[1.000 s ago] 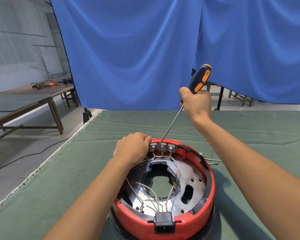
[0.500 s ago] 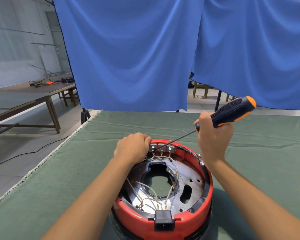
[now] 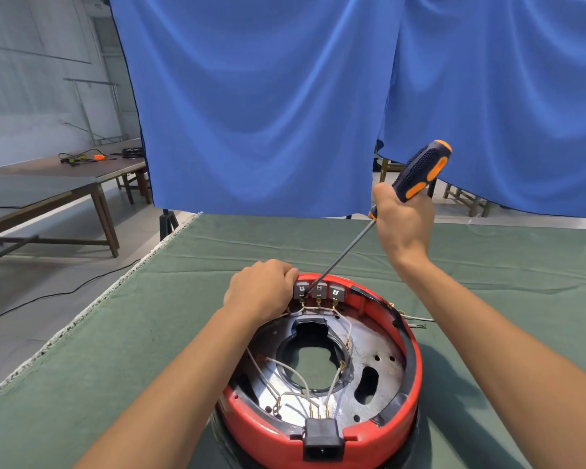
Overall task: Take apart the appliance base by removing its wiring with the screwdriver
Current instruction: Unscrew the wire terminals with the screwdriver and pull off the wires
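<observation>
Head view: the round red plastic appliance base (image 3: 416, 363), metal plate and white wiring (image 3: 286, 367) exposed, sits on the green felt-covered table (image 3: 115, 350) at 6 o'clock. Your left hand (image 3: 261, 292) curls over its far rim at 12 o'clock, fingers gripping beside the three grey terminal blocks (image 3: 318, 290). Your right hand (image 3: 403, 225), at 1 o'clock, wraps fully around the black-and-orange-handled screwdriver (image 3: 416, 174); its tip meets the blocks. A blue fabric curtain (image 3: 257, 103) hangs behind.
</observation>
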Tool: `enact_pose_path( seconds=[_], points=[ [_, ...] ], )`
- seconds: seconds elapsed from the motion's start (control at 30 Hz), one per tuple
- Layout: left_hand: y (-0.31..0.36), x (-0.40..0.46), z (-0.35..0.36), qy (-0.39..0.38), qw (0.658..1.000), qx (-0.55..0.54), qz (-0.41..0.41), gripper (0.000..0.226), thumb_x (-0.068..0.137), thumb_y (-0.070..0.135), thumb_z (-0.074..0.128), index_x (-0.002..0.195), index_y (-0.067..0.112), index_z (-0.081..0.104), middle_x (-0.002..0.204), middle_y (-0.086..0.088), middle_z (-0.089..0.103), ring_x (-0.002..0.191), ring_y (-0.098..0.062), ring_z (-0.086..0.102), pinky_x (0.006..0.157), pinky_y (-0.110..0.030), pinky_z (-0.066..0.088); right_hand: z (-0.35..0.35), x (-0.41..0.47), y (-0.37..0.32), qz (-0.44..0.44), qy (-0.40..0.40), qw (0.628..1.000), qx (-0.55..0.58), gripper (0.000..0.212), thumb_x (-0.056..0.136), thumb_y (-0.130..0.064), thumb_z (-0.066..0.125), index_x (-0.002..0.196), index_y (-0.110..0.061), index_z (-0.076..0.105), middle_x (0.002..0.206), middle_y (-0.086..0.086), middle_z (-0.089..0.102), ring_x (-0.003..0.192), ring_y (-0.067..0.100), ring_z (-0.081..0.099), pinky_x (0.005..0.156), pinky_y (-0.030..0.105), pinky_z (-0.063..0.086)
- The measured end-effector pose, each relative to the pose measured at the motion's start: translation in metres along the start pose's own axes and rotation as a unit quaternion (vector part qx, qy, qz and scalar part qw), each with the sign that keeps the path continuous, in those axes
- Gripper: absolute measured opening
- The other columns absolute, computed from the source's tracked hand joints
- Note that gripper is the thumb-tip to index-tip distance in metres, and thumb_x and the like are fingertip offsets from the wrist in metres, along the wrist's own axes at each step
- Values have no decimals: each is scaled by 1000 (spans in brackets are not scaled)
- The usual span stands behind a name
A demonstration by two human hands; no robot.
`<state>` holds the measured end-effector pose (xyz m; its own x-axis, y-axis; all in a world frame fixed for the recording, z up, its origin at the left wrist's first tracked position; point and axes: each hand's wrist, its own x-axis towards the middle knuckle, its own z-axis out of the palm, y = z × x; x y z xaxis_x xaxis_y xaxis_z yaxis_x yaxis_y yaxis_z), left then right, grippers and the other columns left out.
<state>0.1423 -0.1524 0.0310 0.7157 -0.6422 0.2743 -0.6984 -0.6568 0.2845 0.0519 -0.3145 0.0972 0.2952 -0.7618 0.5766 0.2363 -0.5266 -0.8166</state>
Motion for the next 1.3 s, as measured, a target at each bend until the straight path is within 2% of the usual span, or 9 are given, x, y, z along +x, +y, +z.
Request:
enact_pose_path(
  seconds=[0.13, 0.27, 0.4, 0.5, 0.6, 0.8, 0.97, 1.1, 1.3],
  points=[
    [0, 1, 1, 7, 1000, 2, 3, 36, 99, 40, 32, 84, 24, 61, 93, -7, 68, 91, -34, 58, 67, -35, 35, 6, 6, 3, 15, -9, 1000, -1, 28, 77, -23, 53, 54, -18, 38, 38, -11, 41, 43, 11, 43, 51, 29, 44],
    [0, 0, 0, 4, 1000, 3, 7, 37, 99, 40, 32, 85, 23, 62, 91, -6, 68, 89, -34, 59, 67, -35, 39, 10, 12, 1, 34, -28, 999, -6, 28, 75, -23, 53, 52, -19, 37, 37, -12, 41, 41, 7, 43, 50, 28, 44],
    [1, -2, 0, 3, 1000, -4, 14, 39, 99, 39, 32, 81, 21, 61, 87, -5, 67, 86, -33, 59, 66, -35, 39, 20, 7, 3, 43, -42, 998, -14, 33, 77, -19, 56, 51, -19, 36, 36, -12, 41, 47, 14, 49, 52, 30, 45],
    [2, -3, 0, 3, 1000, -8, 10, 39, 98, 40, 32, 81, 21, 62, 85, -4, 67, 84, -32, 59, 66, -35, 39, 24, -7, 4, 51, -49, 997, 0, 32, 77, -23, 57, 51, -17, 39, 36, -12, 44, 48, 14, 49, 51, 27, 43],
    [3, -3, 0, 6, 1000, -2, 6, 39, 99, 39, 32, 83, 21, 62, 87, -5, 67, 85, -32, 58, 65, -35, 36, 4, -3, -8, 43, -22, 999, 6, 25, 68, -33, 53, 54, -14, 46, 40, -10, 50, 43, 7, 48, 43, 18, 37],
    [5, -5, 0, 3, 1000, -3, 5, 36, 98, 37, 31, 87, 21, 61, 91, -6, 66, 89, -34, 58, 65, -35, 34, -35, -21, -18, -39, 39, 995, 83, 23, 72, -23, 54, 53, -18, 44, 40, -12, 47, 44, 9, 46, 52, 28, 42],
    [5, -9, -3, 3, 1000, -22, 11, 33, 99, 36, 31, 97, 23, 62, 99, -2, 67, 96, -32, 58, 69, -35, 36, -42, -51, -5, -35, 57, 988, 140, 25, 71, -31, 56, 48, -21, 54, 42, -10, 52, 45, 6, 48, 51, 20, 41],
    [5, -10, -4, -2, 1000, -23, 9, 30, 99, 36, 33, 89, 23, 59, 94, -1, 66, 93, -31, 58, 69, -35, 36, -41, -63, 6, -21, 83, 984, 159, 27, 76, -19, 54, 53, -4, 55, 44, -11, 54, 46, 2, 49, 53, 13, 41],
    [6, -9, -2, -3, 1000, -26, 7, 30, 97, 40, 34, 94, 28, 61, 99, 1, 67, 96, -29, 59, 71, -35, 37, -41, -70, 9, -36, 73, 982, 170, 28, 79, -13, 54, 52, -6, 53, 44, -12, 52, 47, 1, 48, 53, 12, 40]
  ],
)
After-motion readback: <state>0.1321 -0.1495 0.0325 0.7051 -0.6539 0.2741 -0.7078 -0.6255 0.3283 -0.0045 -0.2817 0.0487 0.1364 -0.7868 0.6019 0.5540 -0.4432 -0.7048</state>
